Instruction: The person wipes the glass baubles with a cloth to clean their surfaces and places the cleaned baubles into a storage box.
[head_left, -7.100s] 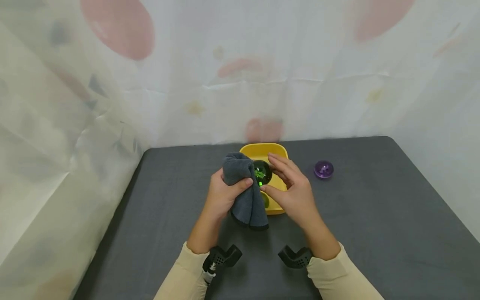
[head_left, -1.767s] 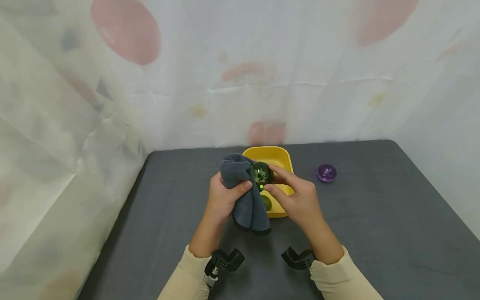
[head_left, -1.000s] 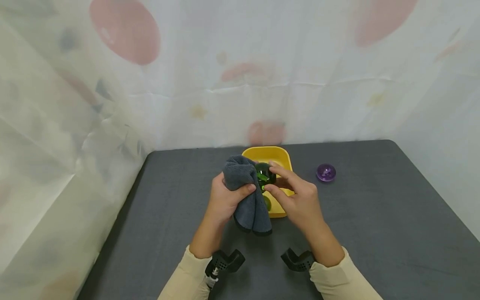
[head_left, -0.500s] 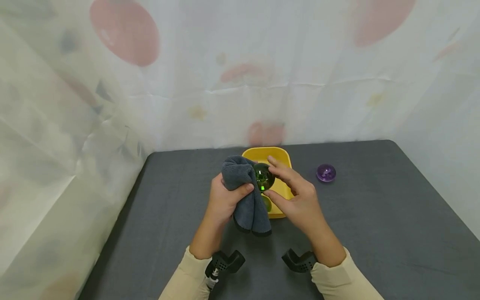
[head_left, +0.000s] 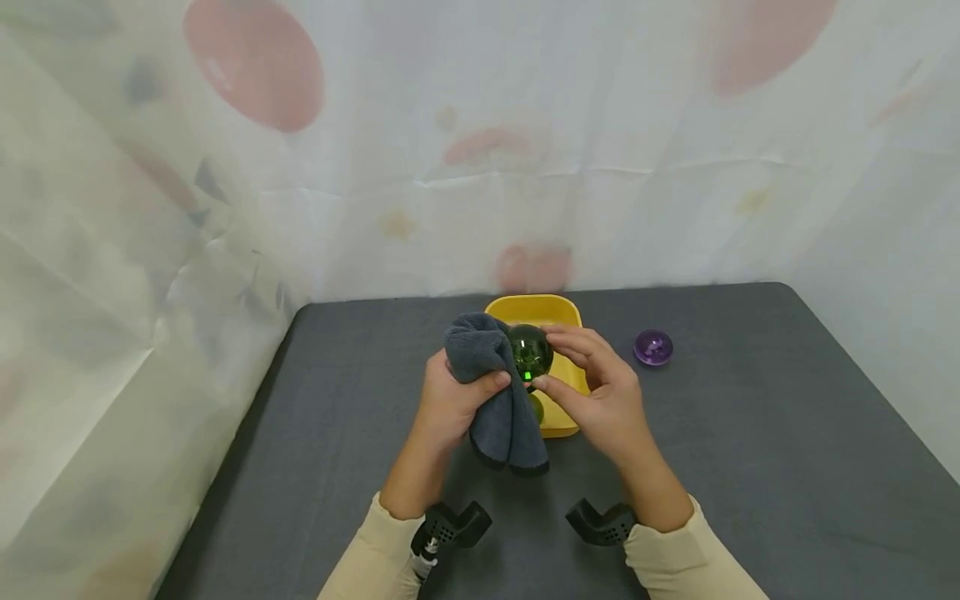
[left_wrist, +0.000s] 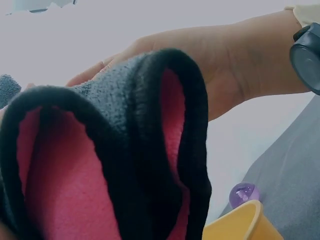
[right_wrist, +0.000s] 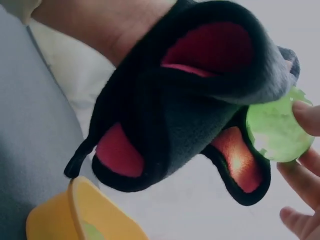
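Note:
My left hand (head_left: 450, 400) grips a dark grey cloth (head_left: 491, 383) with a pink inner side (left_wrist: 70, 185), its folds hanging down above the table. The cloth presses against a clear green ball (head_left: 531, 353) that my right hand (head_left: 600, 392) pinches between thumb and curled fingertips. Both are held over a yellow tray (head_left: 564, 315). In the right wrist view the green ball (right_wrist: 275, 130) sits against the cloth (right_wrist: 180, 105), with my fingertips (right_wrist: 305, 117) on it. A second green ball (head_left: 536, 408) lies in the tray, half hidden by the cloth.
A purple ball (head_left: 652, 347) lies on the dark grey table (head_left: 750, 467) to the right of the tray. Pale patterned curtains (head_left: 480, 150) close off the back and left side. The purple ball (left_wrist: 244, 193) and the tray's corner (left_wrist: 245, 225) show in the left wrist view.
My right fingers, straighter half a second ago, have curled back round the green ball. The ball has turned a little against the cloth. My left hand has hardly moved.

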